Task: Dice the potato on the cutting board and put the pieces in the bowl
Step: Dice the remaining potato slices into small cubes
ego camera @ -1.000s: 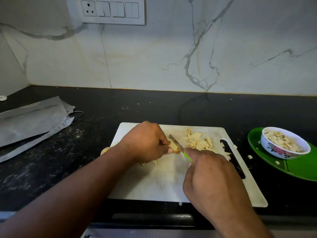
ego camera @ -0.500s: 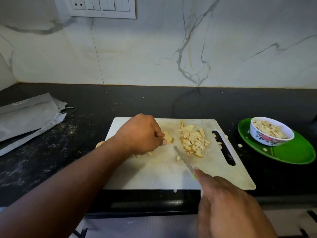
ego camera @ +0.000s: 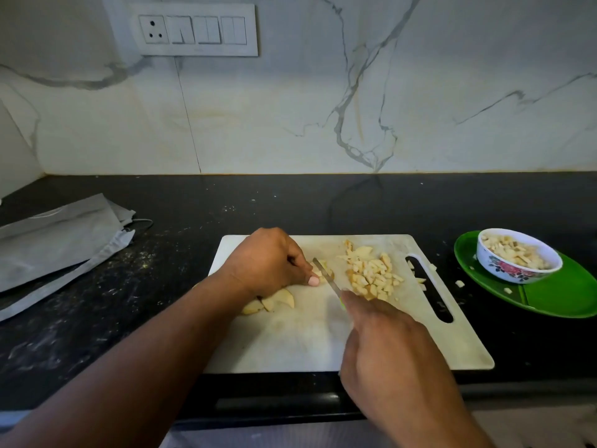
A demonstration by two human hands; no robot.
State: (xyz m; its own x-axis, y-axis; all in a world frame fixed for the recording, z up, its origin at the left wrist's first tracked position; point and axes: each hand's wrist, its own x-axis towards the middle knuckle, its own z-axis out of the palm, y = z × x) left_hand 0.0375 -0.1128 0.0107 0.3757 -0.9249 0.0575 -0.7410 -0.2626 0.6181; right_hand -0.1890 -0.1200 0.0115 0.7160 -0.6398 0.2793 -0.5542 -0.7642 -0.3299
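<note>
A white cutting board (ego camera: 300,337) lies on the black counter. My left hand (ego camera: 268,261) pins a potato strip (ego camera: 324,270) to the board with its fingertips. My right hand (ego camera: 384,347) grips a green-handled knife (ego camera: 326,277), and its blade rests against that strip right beside my left fingers. A heap of diced potato (ego camera: 371,273) sits on the board to the right of the blade. A few uncut potato wedges (ego camera: 274,302) lie under my left wrist. A white flowered bowl (ego camera: 517,276), holding diced pieces, stands on a green plate (ego camera: 568,295) at the right.
Grey folded cloth (ego camera: 55,244) lies on the counter at the left. Stray potato bits (ego camera: 459,283) lie between the board and the plate, and some by the board's handle slot (ego camera: 433,295). A marble wall with a switch panel (ego camera: 193,29) rises behind the counter.
My right hand has brought the knife back from the near part of the board up to the strip under my left fingers. My left hand has stayed in place.
</note>
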